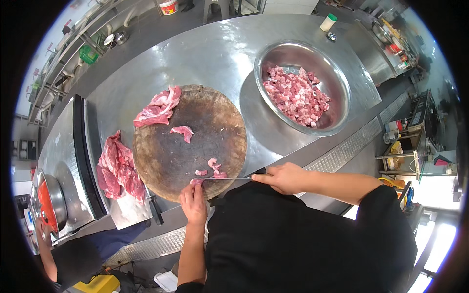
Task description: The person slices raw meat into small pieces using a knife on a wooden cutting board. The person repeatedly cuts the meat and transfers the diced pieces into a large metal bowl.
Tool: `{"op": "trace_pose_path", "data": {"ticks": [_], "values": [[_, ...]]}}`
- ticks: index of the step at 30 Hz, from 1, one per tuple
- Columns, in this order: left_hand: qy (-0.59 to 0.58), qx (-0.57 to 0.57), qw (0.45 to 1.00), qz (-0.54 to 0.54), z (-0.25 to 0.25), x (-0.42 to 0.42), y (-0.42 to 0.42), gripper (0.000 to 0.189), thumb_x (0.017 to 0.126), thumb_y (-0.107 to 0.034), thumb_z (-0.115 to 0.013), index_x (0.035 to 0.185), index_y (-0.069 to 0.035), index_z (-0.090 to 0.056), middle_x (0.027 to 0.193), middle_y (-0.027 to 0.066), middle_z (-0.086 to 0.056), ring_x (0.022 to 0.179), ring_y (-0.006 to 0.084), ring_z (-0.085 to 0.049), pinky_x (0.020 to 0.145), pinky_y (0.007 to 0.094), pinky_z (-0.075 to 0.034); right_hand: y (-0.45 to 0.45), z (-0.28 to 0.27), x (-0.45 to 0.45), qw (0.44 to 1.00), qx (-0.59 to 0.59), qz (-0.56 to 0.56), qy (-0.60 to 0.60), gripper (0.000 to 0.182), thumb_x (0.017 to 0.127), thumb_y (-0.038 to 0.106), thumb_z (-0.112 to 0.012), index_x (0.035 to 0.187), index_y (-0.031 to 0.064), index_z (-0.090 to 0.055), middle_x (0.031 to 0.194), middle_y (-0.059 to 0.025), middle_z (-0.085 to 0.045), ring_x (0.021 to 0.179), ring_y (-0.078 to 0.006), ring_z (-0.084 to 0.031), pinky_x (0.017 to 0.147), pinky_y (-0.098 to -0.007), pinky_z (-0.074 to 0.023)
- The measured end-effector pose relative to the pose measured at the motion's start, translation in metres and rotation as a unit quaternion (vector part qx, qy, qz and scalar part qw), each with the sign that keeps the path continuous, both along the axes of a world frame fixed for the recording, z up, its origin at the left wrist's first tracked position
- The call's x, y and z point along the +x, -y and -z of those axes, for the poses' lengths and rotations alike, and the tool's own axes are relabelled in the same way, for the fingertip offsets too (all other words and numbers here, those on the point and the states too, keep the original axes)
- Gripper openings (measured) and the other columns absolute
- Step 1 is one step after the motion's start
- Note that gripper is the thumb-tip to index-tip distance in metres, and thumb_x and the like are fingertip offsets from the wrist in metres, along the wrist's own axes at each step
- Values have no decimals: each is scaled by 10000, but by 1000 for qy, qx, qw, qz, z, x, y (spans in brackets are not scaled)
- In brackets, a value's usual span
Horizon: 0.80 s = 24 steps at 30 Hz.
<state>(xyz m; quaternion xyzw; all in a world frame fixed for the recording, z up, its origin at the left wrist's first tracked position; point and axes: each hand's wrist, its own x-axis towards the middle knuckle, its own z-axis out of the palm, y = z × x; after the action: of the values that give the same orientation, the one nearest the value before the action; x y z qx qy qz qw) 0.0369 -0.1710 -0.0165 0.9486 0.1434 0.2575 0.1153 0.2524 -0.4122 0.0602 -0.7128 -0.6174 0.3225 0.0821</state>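
Observation:
My right hand (287,178) grips the handle of a knife (229,178), whose blade points left over the near edge of a round wooden chopping block (220,106). Against the blade's left part, my left hand (193,201) pinches a small strip of raw meat (197,181). Small cut pieces of meat (216,170) lie just beyond the blade. Farther up the block are one loose strip (183,132) and a larger slab of raw meat (159,107) at its upper left edge. A wide steel bowl (346,106) at the upper right holds many chopped pieces (296,95).
Left of the block, more raw meat (119,166) lies beside a dark-handled knife (155,210). A green-capped container (328,22) stands at the steel table's (205,47) far right. At far left, a co-worker's arm (45,249) reaches to a metal bowl (58,205) with red contents.

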Motion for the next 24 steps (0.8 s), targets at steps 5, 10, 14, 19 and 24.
{"op": "trace_pose_path", "data": {"ticks": [5, 10, 14, 19, 24], "values": [[-20, 10, 1000, 2, -2, 1, -3, 250, 790, -11, -633, 1040, 3, -635, 996, 126, -622, 906, 300, -603, 774, 411, -490, -64, -8, -23, 999, 25, -24, 18, 519, 914, 155, -474, 1425, 229, -418, 908, -185, -609, 802, -355, -652, 690, -453, -526], [-32, -10, 999, -8, 3, -6, -1, 250, 804, 19, -643, 1052, 0, -634, 1032, 138, -616, 904, 318, -594, 786, 419, -487, -66, 23, -29, 997, 80, -17, -1, 522, 928, 166, -453, 1438, 251, -384, 911, -174, -606, 774, -353, -649, 690, -457, -524], [30, 5, 1000, -4, 1, -6, -1, 259, 768, -6, -645, 1027, -4, -640, 977, 119, -615, 874, 297, -603, 748, 414, -491, 2, 3, 6, 1000, 18, -14, 2, 520, 930, 171, -454, 1437, 260, -385, 912, -165, -606, 764, -351, -648, 678, -455, -526], [-20, -1, 999, -31, 8, -13, -1, 251, 753, 34, -639, 1002, 0, -647, 1006, 131, -619, 892, 315, -602, 772, 405, -492, -57, -5, -19, 999, 19, -38, 12, 498, 932, 167, -442, 1424, 245, -410, 917, -177, -609, 775, -355, -651, 662, -451, -523], [-5, -14, 1000, -19, 5, -15, 0, 247, 734, 51, -650, 977, 4, -654, 1006, 131, -623, 903, 316, -604, 789, 412, -490, -89, 30, -42, 997, 67, -35, 1, 507, 926, 171, -453, 1425, 248, -407, 911, -181, -609, 799, -361, -650, 654, -447, -519]]}}
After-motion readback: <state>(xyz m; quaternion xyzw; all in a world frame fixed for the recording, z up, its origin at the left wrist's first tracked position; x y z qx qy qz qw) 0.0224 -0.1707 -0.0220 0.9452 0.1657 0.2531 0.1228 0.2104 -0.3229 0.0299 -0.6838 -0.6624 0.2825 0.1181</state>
